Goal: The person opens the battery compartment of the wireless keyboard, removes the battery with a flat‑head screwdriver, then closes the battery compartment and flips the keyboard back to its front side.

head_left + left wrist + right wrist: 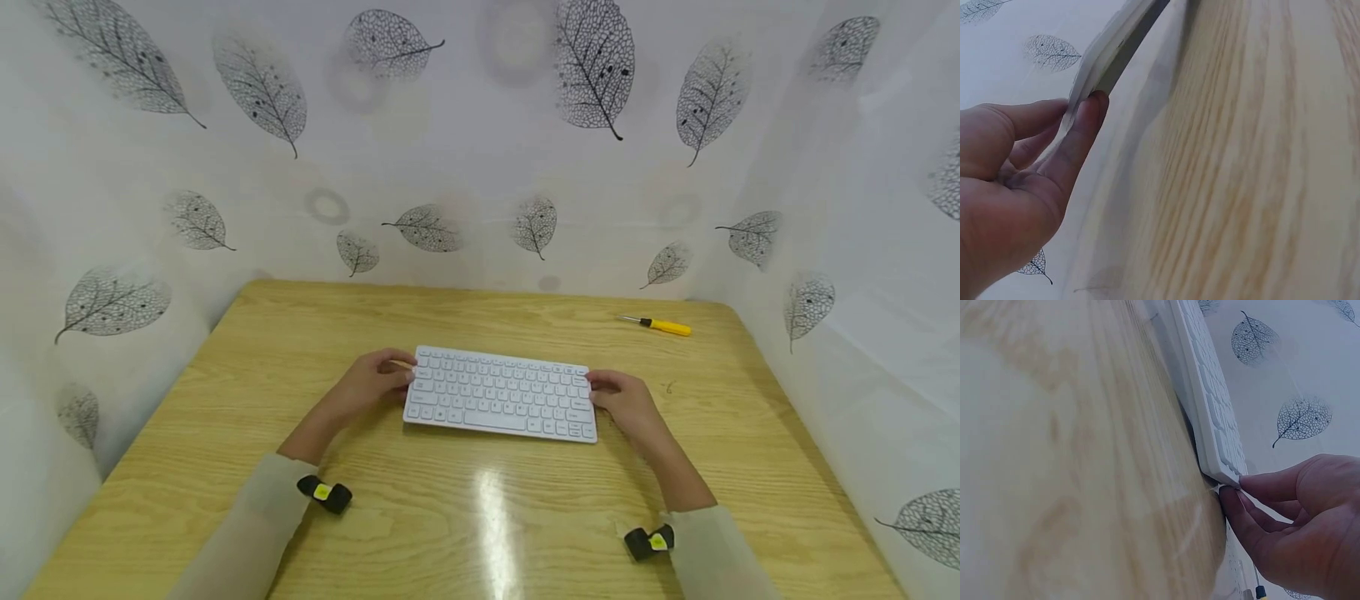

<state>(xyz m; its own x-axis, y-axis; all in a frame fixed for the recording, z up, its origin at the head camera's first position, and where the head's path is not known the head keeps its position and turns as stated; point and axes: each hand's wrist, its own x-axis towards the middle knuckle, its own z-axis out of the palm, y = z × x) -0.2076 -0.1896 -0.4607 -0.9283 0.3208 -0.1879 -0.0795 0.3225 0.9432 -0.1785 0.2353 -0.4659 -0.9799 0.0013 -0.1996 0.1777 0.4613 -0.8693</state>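
Observation:
A white keyboard point(501, 393) lies across the middle of the head view, slightly turned, keys facing up. At its left end my left hand point(372, 379) pinches the short edge between thumb and fingers. My right hand point(628, 408) pinches the opposite short edge. From the left wrist, the keyboard point(1124, 47) shows its thin side and appears raised off the wood. The right wrist view shows a corner of the keyboard point(1213, 447) between thumb and fingertips, close over the table surface. Its underside is mostly hidden.
A yellow-handled screwdriver point(667, 327) lies on the wooden table point(420, 525) at the back right. White cloth point(465, 158) printed with grey leaves stands around the back and sides. Each sleeve carries a black device at the wrist.

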